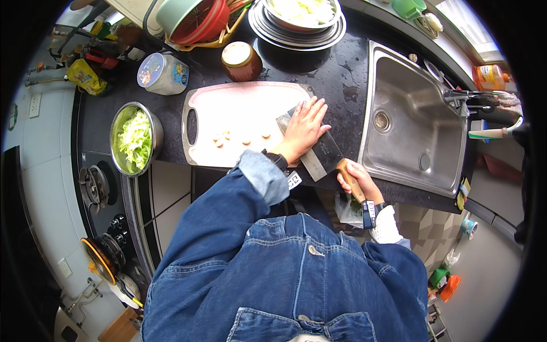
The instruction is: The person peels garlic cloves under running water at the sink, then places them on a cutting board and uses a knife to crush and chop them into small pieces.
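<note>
My right hand (360, 179) grips the wooden handle of a cleaver (327, 149). The blade lies flat over the right side of a pale pink cutting board (252, 102) and reaches past its edge. My left hand (303, 128) is laid on the blade with its fingers stretched out. What is under the blade is hidden. Several small pale pieces, which look like garlic cloves (246, 140), lie on the board to the left of my left hand.
A steel bowl of chopped leafy greens (136, 141) stands left of the board. Behind it are a plastic tub (162, 73), a brown jar (241, 61) and stacked metal plates (256, 25) under a bowl. A steel sink (419, 115) is at the right, a gas burner (94, 186) at the left.
</note>
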Demonstrator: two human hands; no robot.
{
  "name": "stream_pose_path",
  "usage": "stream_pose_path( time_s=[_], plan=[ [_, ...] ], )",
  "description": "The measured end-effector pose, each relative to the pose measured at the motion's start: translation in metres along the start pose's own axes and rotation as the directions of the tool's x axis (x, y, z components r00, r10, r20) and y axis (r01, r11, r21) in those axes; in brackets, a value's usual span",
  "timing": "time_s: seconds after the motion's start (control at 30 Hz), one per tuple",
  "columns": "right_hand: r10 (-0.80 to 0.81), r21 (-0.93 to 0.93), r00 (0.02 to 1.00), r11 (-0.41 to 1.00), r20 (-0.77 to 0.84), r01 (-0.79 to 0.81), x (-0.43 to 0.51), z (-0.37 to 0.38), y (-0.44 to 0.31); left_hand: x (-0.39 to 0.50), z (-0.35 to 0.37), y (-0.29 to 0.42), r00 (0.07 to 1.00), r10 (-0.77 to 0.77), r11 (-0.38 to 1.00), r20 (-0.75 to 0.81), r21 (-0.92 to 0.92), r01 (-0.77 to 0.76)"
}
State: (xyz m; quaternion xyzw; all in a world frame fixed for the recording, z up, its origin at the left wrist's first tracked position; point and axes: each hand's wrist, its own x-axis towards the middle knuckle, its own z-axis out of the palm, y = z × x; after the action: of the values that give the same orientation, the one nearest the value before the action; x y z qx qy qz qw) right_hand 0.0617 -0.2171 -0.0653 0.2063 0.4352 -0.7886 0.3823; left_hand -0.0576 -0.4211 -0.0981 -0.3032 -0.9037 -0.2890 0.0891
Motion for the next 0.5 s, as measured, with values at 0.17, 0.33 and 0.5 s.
stream_pose_path(
  time_s=[0.17,0.33,0.5],
  plan=[
    [-0.285,-0.875,0.940,0.483,-0.187,-0.028,-0.006,0.003,-0.001,0.004,0.014,-0.010,0.980,-0.139,0.986,0.144,0.112,0.123],
    [-0.479,-0.987,0.866,0.009,-0.143,-0.158,0.007,0.008,0.014,0.006,0.013,-0.007,0.984,-0.126,0.983,0.126,0.148,0.106],
    [-0.516,-0.989,0.852,-0.060,-0.086,-0.136,0.012,0.002,0.021,0.009,0.012,-0.006,0.974,-0.146,0.979,0.176,0.168,0.116]
  ],
)
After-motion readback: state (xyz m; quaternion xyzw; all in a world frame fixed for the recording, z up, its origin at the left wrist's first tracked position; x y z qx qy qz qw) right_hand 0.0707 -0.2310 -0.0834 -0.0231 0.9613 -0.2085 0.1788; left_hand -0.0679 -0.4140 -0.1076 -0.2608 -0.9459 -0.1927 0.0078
